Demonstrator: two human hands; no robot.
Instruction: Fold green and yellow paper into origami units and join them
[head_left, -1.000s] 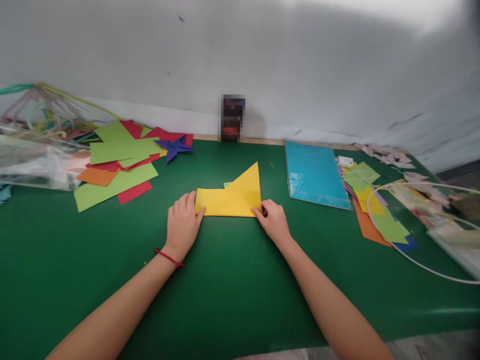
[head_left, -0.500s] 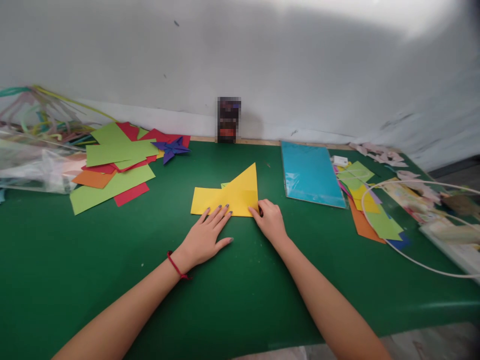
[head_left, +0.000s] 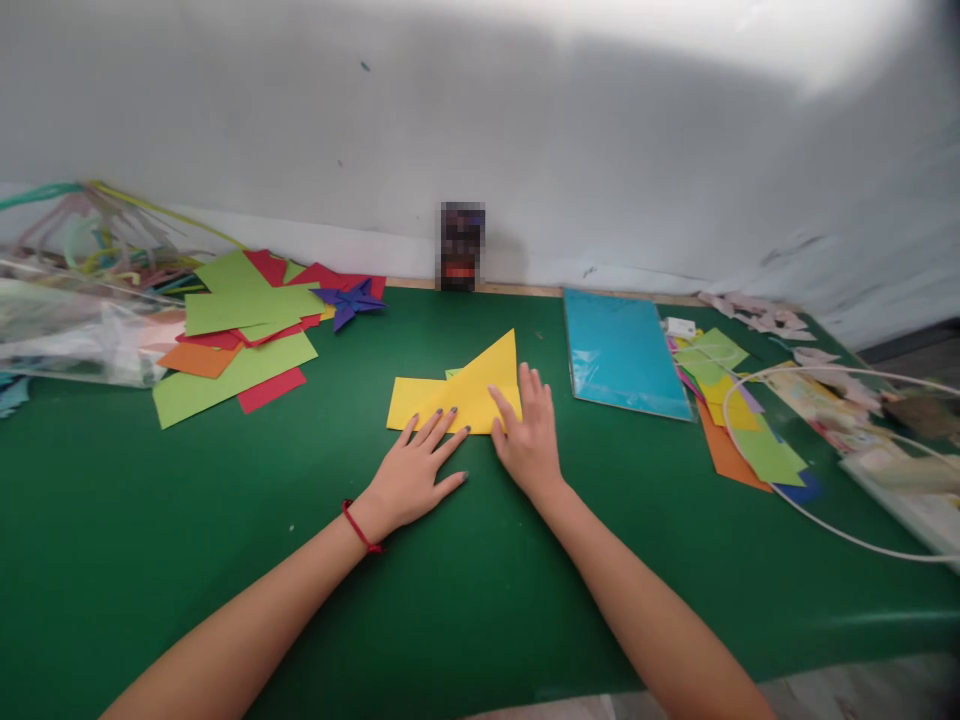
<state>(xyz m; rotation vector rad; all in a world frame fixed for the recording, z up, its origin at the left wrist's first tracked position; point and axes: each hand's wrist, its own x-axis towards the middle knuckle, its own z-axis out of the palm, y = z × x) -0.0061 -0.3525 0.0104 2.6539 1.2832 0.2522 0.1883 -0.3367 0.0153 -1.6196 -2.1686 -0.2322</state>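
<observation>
The folded yellow sheet (head_left: 480,375) is lying on the green worktop (head_left: 480,600), to the left of the blue packet (head_left: 626,355) and nearer the person than it, with its tall point jutting up at the end closest to the packet. The left hand (head_left: 409,480) is resting palm down farther from the packet, fingers spread and released, their tips bearing on the paper (the thumb is lying apart from the sheet). The right hand (head_left: 531,435) is occupying the packet end of the sheet, its fingers likewise spread and gripping nothing; whether every tip is touching the paper, the view is not showing clearly. The step in hand appears to be flattening the crease along the near edge. For a good result, the left hand should be bearing straight down as a clamp, preventing the layers from sliding, while a right finger is running firmly along the crease toward the packet in one even stroke. Edges should be lining up before full pressure is applied, since a skewed crease is likely to be resisting correction. Sideways drag should be avoided at the tall point, where the paper is probably twisting most readily.
</observation>
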